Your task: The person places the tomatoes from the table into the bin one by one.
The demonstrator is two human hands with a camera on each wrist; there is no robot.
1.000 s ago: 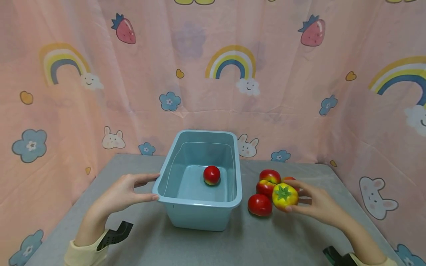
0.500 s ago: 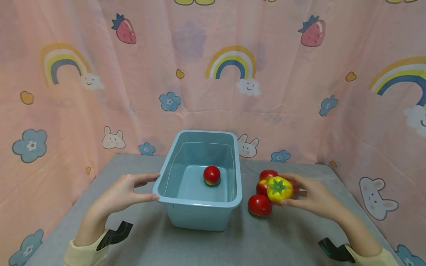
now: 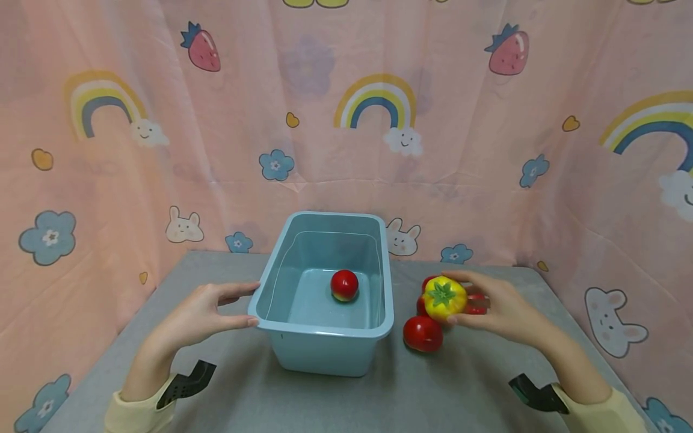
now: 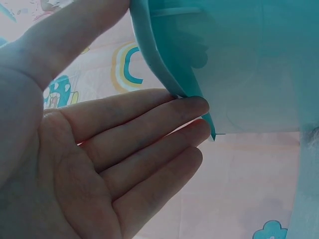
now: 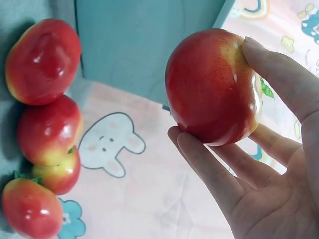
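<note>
In the head view my right hand (image 3: 503, 310) holds a tomato (image 3: 444, 299) between thumb and fingers, its yellow ribbed top and green star-shaped calyx showing. Seen from the right wrist, the same tomato (image 5: 214, 87) is red underneath and raised above the others. My left hand (image 3: 208, 310) rests its fingertips against the left rim of a pale blue plastic bin (image 3: 325, 329). The left wrist view shows those fingers (image 4: 144, 114) almost straight beside the bin wall. One red round fruit (image 3: 344, 285) lies inside the bin.
Right of the bin a red tomato (image 3: 423, 334) stands on the grey table (image 3: 433, 397), with more red and yellow fruits partly hidden behind the held one. A pink patterned curtain (image 3: 346, 192) closes off the back and sides.
My right hand has moved left and slightly up with the tomato, now overlapping the fruits behind it. The left hand and the bin have stayed in place.
</note>
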